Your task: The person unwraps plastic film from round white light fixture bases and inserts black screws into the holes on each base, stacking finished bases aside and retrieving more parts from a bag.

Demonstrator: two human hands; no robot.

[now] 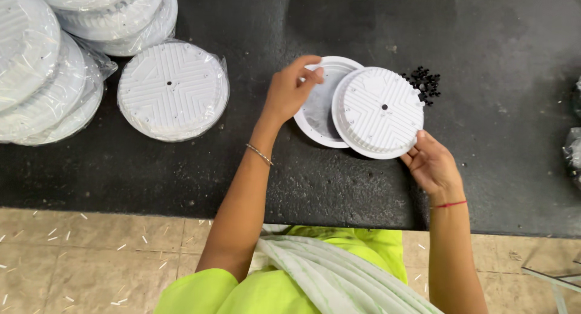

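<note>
My left hand [292,88] grips the rim of a white round ring-shaped housing [318,111] that lies on the black table [181,169]. My right hand [431,164] holds the lower right edge of a white ribbed disc [378,111], which is tilted and overlaps the housing's right side. A small pile of black screws [425,83] lies just beyond the disc.
One plastic-wrapped white ribbed disc [172,90] lies left of my hands. Several more wrapped discs [54,60] are stacked at the far left. Crumpled plastic [574,150] shows at the right edge. The table's front edge runs above a tiled floor [91,259].
</note>
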